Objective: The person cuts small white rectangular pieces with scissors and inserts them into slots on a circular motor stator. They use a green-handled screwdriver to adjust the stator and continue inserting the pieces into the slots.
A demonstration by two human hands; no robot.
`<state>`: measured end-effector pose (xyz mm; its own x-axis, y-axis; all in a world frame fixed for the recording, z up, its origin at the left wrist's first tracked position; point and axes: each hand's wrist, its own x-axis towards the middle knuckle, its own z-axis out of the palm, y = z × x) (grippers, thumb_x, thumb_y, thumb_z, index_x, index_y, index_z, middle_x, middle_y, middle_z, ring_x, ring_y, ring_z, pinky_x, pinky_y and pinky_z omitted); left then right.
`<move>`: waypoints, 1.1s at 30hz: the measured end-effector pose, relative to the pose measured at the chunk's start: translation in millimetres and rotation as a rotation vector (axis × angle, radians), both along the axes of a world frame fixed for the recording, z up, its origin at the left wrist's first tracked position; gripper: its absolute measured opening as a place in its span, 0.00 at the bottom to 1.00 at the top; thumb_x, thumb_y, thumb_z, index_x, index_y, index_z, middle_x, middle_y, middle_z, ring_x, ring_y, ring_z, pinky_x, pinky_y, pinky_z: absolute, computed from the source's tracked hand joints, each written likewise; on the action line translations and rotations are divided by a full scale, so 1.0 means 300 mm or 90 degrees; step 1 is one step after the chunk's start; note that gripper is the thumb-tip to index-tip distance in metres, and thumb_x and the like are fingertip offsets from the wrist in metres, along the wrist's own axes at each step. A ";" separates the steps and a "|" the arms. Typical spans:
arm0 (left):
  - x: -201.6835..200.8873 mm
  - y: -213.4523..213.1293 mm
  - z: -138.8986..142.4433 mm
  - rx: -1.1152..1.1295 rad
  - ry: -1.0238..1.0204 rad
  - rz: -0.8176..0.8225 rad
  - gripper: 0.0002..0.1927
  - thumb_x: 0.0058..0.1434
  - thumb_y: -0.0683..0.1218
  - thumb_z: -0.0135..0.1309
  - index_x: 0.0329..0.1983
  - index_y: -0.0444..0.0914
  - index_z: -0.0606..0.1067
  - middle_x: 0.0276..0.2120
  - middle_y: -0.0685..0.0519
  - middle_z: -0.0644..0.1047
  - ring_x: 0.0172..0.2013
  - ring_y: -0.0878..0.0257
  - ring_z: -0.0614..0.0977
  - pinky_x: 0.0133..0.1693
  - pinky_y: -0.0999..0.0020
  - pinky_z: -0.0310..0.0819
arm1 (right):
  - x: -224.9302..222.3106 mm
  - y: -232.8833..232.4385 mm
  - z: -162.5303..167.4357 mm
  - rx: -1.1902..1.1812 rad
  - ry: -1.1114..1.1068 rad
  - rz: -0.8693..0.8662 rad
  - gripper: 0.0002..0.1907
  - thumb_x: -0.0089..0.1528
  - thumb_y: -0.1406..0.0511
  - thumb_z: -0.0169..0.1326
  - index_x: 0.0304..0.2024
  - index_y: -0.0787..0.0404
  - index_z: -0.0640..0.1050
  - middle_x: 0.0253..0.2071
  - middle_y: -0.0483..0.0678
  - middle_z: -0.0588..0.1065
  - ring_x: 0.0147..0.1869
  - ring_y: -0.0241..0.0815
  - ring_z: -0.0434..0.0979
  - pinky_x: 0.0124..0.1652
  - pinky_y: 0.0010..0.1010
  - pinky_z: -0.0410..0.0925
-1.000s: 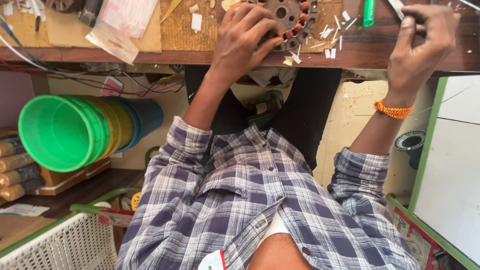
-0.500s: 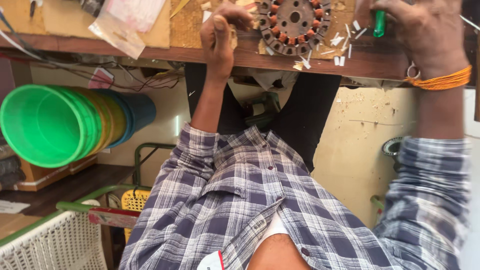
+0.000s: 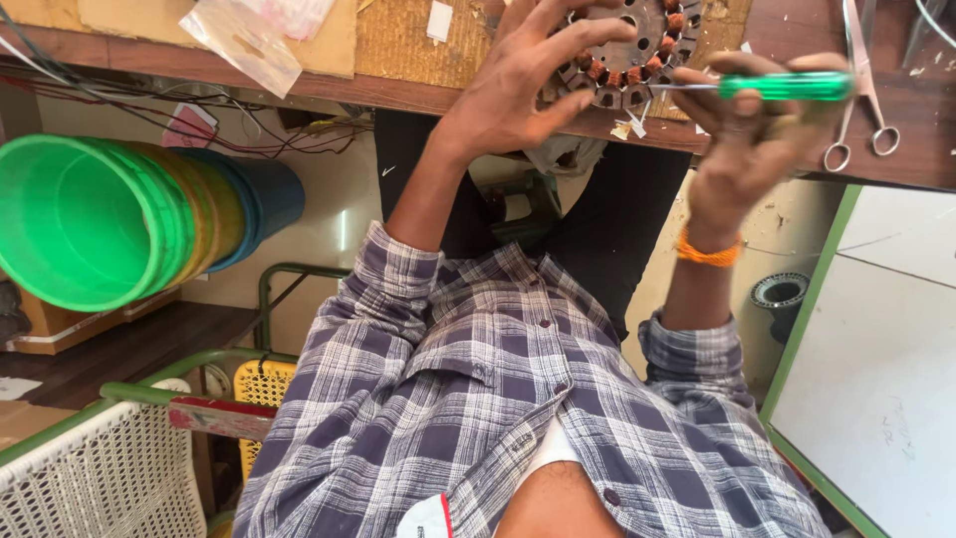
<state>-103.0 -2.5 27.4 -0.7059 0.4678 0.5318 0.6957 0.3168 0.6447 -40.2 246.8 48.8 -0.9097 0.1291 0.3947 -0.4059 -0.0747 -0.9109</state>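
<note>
While blurred, right hand (image 3: pixel 742 139) grip seemingly closed round green screwdriver (image 3: pixel 787 87); left hand (image 3: pixel 518 85) w/ splayed fingers on stator (image 3: pixel 637 50).

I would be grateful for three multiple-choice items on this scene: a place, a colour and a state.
1. Where do the scissors lie?
A on the workbench
B in a drawer
C on a chair
2. The screwdriver handle is:
A red
B green
C black
3. The left hand:
A hangs free
B rests spread on the stator
C makes a fist

1 A: they lie flat on the wood.
2 B: the right hand grips a green handle.
3 B: its fingers fan over the ring.
</note>
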 end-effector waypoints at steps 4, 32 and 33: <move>0.002 0.026 0.016 -0.106 0.046 0.042 0.38 0.54 0.61 0.75 0.64 0.51 0.73 0.66 0.56 0.66 0.68 0.51 0.62 0.68 0.42 0.57 | -0.023 -0.072 -0.004 0.093 0.083 -0.039 0.18 0.78 0.55 0.47 0.57 0.54 0.54 0.51 0.60 0.77 0.50 0.54 0.86 0.48 0.41 0.79; 0.077 0.146 -0.012 -0.081 -0.081 0.218 0.33 0.48 0.59 0.75 0.56 0.53 0.74 0.63 0.69 0.69 0.67 0.65 0.68 0.64 0.50 0.62 | 0.001 -0.076 -0.154 0.250 0.151 -0.182 0.18 0.76 0.56 0.46 0.57 0.55 0.54 0.40 0.58 0.77 0.40 0.49 0.85 0.42 0.33 0.80; 0.078 0.144 -0.013 -0.079 -0.073 0.204 0.33 0.49 0.59 0.75 0.56 0.53 0.75 0.63 0.68 0.69 0.67 0.63 0.68 0.63 0.49 0.62 | -0.010 -0.054 -0.158 0.255 0.157 -0.237 0.20 0.75 0.56 0.46 0.60 0.56 0.55 0.38 0.56 0.79 0.36 0.46 0.85 0.38 0.30 0.78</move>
<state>-79.7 40.8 23.5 -0.8791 0.2691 0.3933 0.4734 0.5878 0.6560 -43.2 230.6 1.3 -0.7077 0.2188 0.6718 -0.5412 0.4433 -0.7145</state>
